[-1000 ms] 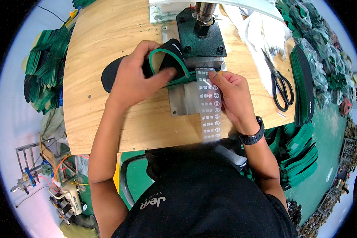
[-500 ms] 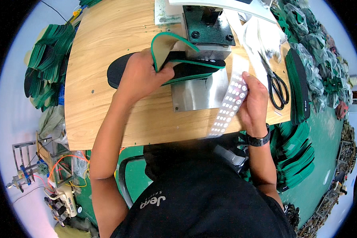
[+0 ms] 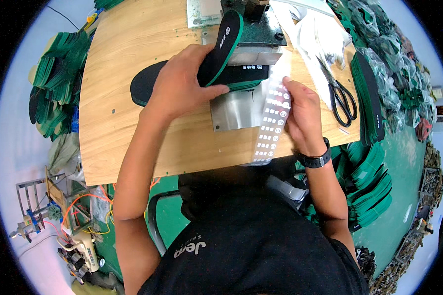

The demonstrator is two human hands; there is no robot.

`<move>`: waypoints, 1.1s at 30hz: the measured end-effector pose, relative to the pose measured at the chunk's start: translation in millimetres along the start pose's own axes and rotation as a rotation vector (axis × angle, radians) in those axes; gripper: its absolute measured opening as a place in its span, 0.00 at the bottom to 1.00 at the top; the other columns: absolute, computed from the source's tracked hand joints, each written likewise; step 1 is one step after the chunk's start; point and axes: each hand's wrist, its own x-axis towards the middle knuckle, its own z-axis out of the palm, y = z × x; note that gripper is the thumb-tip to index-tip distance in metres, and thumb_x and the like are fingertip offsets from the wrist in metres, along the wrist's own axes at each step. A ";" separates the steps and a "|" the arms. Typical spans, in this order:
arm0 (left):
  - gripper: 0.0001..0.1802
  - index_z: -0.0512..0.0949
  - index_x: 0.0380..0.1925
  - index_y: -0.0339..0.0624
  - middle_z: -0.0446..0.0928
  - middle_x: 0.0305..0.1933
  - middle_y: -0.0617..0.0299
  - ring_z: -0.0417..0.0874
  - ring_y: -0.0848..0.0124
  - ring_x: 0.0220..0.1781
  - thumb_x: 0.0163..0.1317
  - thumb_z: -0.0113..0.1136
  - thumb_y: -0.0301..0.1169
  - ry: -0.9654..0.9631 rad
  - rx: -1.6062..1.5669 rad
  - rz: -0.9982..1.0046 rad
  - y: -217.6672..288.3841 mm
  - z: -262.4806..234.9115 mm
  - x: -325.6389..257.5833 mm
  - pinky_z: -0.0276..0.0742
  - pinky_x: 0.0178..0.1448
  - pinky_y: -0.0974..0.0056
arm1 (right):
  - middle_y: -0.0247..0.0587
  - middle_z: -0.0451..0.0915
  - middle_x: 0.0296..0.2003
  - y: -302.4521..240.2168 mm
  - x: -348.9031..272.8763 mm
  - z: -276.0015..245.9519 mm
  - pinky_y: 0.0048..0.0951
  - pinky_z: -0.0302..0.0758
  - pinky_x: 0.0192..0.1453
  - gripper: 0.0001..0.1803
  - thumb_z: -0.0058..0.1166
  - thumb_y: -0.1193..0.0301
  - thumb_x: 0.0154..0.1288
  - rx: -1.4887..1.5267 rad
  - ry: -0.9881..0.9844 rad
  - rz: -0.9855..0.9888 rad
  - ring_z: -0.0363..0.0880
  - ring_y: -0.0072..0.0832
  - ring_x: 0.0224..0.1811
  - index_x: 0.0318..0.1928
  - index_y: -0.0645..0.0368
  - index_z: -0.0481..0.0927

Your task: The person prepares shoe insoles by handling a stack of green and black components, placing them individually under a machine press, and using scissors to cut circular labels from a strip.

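My left hand grips a black insole with a green edge. That insole stands tilted up, its black face and small white print showing. Beneath it lie more black insoles, stacked on a steel plate and the table, one end under the press head; my thumb rests near their edge. To the right, my right hand pinches the upper part of a translucent strip of white printed labels. The strip hangs down over the table's front edge, beside the stack.
A press with a dark metal block stands at the back. Black scissors lie at the right near white strips. A pile of insoles lines the right edge; more stacks are at the left.
The insole in my left hand has gone from curled, pale underside showing, to upright with its black face visible. My right hand and the label strip have moved left, closer to the stack.
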 end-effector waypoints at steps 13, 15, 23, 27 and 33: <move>0.15 0.77 0.40 0.30 0.77 0.32 0.64 0.75 0.74 0.34 0.53 0.50 0.26 0.310 -0.746 -0.356 -27.3 -13.0 1.1 0.72 0.41 0.67 | 0.28 0.75 0.16 2.1 4.7 24.6 0.15 0.58 0.14 0.14 0.54 0.67 0.68 -0.294 -0.201 0.128 0.66 0.14 0.11 0.25 0.59 0.78; 0.15 0.77 0.41 0.30 0.79 0.36 0.60 0.76 0.72 0.38 0.53 0.53 0.26 0.272 -0.710 -0.376 -26.3 -16.2 1.9 0.72 0.46 0.66 | 0.29 0.76 0.16 3.8 7.8 24.4 0.16 0.58 0.14 0.14 0.54 0.67 0.67 -0.277 -0.180 0.114 0.66 0.14 0.12 0.24 0.59 0.77; 0.16 0.77 0.41 0.33 0.77 0.33 0.64 0.73 0.76 0.36 0.57 0.58 0.34 0.214 -0.571 -0.256 -24.4 -6.9 2.6 0.71 0.44 0.69 | 0.32 0.77 0.17 4.0 8.4 24.9 0.17 0.60 0.17 0.15 0.54 0.67 0.66 -0.280 -0.137 0.118 0.68 0.15 0.14 0.23 0.61 0.78; 0.15 0.78 0.41 0.36 0.76 0.29 0.66 0.72 0.77 0.32 0.57 0.59 0.34 0.199 -0.523 -0.248 -28.4 -6.3 1.6 0.71 0.40 0.69 | 0.31 0.76 0.17 2.6 9.3 25.1 0.17 0.60 0.17 0.14 0.54 0.68 0.66 -0.302 -0.153 0.117 0.68 0.15 0.14 0.23 0.61 0.78; 0.13 0.78 0.41 0.38 0.74 0.24 0.64 0.70 0.76 0.28 0.58 0.57 0.32 0.172 -0.499 -0.260 -23.5 -3.9 -4.8 0.70 0.35 0.69 | 0.31 0.76 0.17 0.1 8.4 27.8 0.17 0.59 0.16 0.14 0.55 0.67 0.65 -0.335 -0.129 0.146 0.67 0.14 0.13 0.24 0.61 0.78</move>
